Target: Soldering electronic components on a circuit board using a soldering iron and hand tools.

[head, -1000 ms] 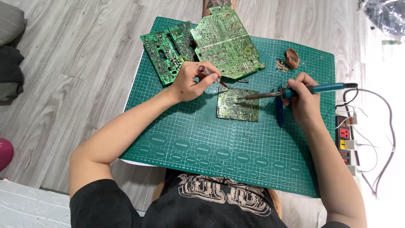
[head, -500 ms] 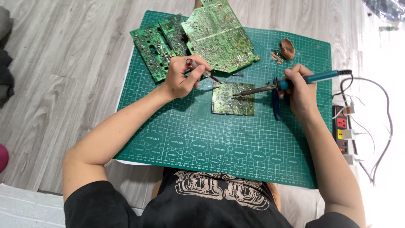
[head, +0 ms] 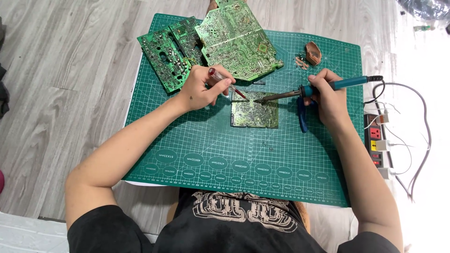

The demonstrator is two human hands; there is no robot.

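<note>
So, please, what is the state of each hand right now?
Left hand: closed, holding a red-tipped screwdriver.
Right hand: closed, holding a blue-handled soldering iron.

A small rectangular green circuit board is laid flat near the middle of the mat, solder side up, with its long edges running from 9 to 3 o'clock. A soldering iron with a blue handle and a dark metal shaft is held almost level, pointing toward 9 o'clock, its tip touching the board's upper edge. A thin screwdriver with a clear red handle is slanted toward 4 o'clock, its tip meeting the same spot.
</note>
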